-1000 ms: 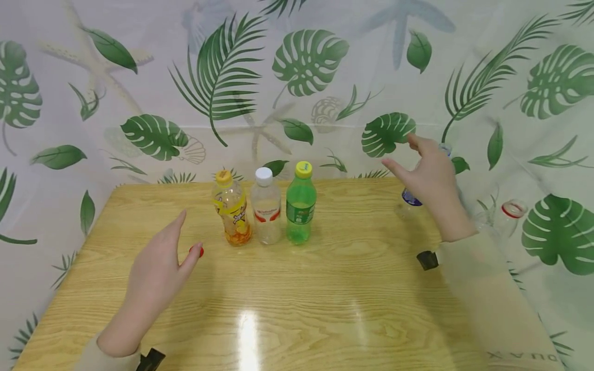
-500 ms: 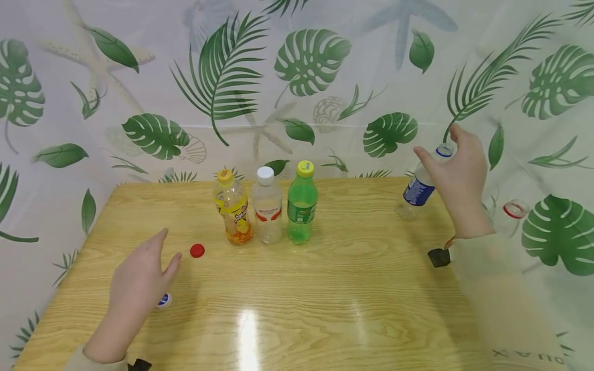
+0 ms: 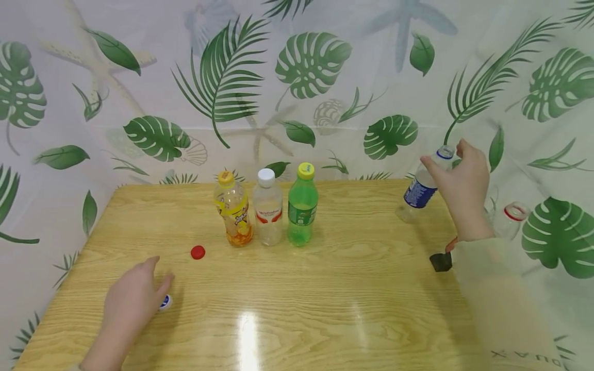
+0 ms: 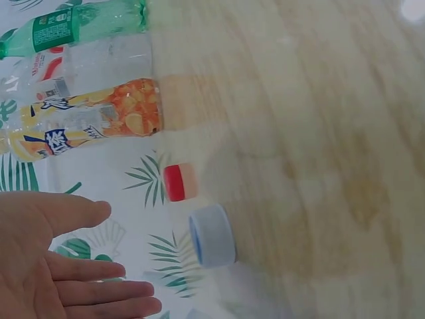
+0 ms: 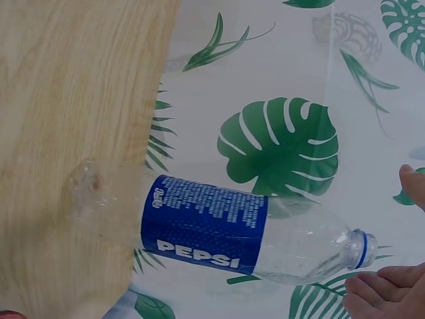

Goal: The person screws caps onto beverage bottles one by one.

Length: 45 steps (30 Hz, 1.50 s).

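My right hand (image 3: 464, 185) is spread around the neck of an uncapped clear Pepsi bottle (image 3: 419, 193) with a blue label. In the right wrist view, the thumb stands apart from the bottle neck (image 5: 362, 249) while the fingertips (image 5: 372, 286) are close to it; contact cannot be told. Over the left of the table, my left hand (image 3: 132, 296) has thumb and fingers apart and holds nothing. Partly behind it lies a white bottle cap (image 4: 212, 236) with blue print on top. A red bottle cap (image 3: 197, 252) lies farther back.
Three capped bottles stand in a row: an orange-labelled bottle (image 3: 234, 216), a clear bottle (image 3: 268, 214) with a white cap, and a green bottle (image 3: 302, 208). At the right, another uncapped bottle (image 3: 510, 219) with a red neck ring is partly hidden by my arm.
My right hand has moved right and slightly down to the Pepsi bottle's neck. My left hand has moved down and left, toward the white cap, uncovering the red cap.
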Motion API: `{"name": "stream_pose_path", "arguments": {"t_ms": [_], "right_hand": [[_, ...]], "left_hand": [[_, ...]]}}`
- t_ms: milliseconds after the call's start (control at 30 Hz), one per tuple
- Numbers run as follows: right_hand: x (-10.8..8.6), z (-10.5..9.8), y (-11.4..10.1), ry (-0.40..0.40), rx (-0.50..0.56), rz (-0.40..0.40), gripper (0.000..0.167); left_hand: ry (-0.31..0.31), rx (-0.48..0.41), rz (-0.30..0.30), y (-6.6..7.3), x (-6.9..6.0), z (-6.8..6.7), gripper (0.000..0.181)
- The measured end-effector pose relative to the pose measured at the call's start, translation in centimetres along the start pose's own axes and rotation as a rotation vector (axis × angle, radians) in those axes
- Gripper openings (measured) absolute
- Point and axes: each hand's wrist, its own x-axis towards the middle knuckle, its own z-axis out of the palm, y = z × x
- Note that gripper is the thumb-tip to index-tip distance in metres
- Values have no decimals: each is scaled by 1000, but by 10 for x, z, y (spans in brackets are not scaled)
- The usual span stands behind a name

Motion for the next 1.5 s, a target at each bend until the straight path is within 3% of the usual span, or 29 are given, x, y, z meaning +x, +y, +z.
{"name": "stream_pose_path", "arguments": {"t_ms": [400,567,833,1067,1300,1500], "right_hand": [[7,16,26,-31,-4,60,100],[8,22,35,-53,-13,57,94],[6,29,46,-72,8,79,82],[5,35,53,-131,30,126,84],[9,40,56,-190,95,199,97],[10,44,58,-202,96,235,96]], "left_hand": [[-156,36,-35,-11,2,19,80],[-199,54,-45,-10,2,24,80],[-170,69,-45,-9,-1,25,73],[-145,70,-32,-12,-7,25,59],[-166,57,-44,-11,-10,24,58],[-194,67,-58,-11,-9,25,53]]}}
